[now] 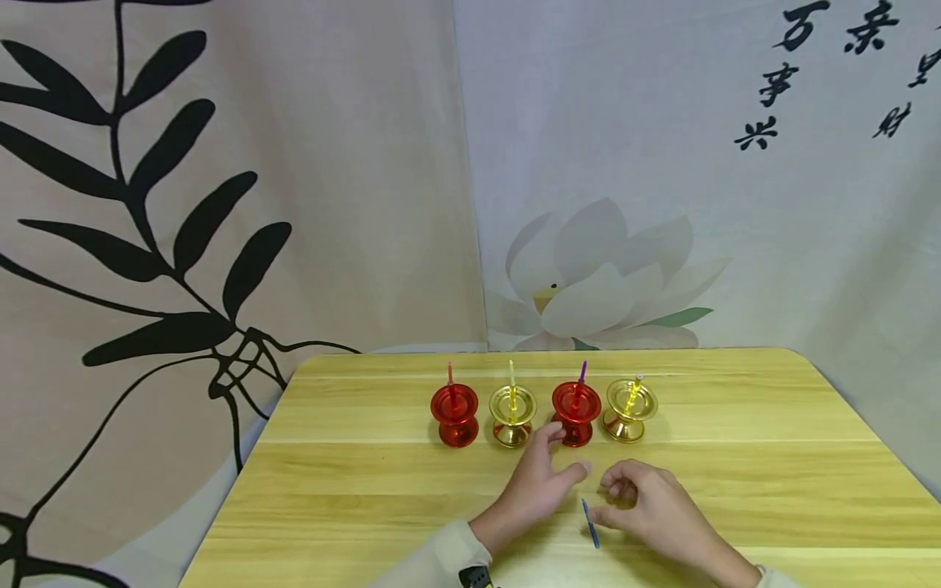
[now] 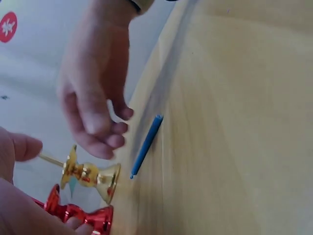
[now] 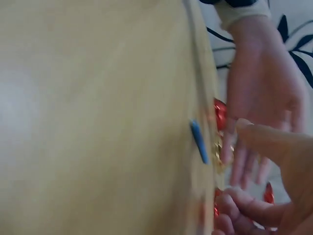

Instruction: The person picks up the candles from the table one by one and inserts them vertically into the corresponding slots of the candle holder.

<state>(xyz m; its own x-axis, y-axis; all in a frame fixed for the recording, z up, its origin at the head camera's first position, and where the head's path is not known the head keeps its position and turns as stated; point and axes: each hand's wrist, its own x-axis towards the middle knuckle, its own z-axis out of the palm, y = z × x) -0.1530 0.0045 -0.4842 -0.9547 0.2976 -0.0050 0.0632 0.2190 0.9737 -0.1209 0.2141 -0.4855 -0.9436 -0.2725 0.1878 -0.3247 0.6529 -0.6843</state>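
Note:
A slim blue candle (image 1: 590, 523) lies on the wooden table, apart from any holder. Just right of it, my right hand (image 1: 657, 514) hovers with loosely bent fingers and nothing in them; its thumb comes close to the candle in the head view. My left hand (image 1: 538, 488) is held out on the candle's other side, thumb spread, fingertips overlapping the red holder (image 1: 579, 406) that carries a purple candle (image 1: 583, 372). The left wrist view shows the blue candle (image 2: 146, 147) lying below the right hand (image 2: 95, 107).
Along the far side stand more holders: a red one (image 1: 457, 429) with a red candle, a gold one (image 1: 511, 433) with a pale yellow candle, and at the right a gold one (image 1: 625, 429) with a yellow candle. A printed curtain (image 1: 382, 204) hangs behind the table (image 1: 331, 506).

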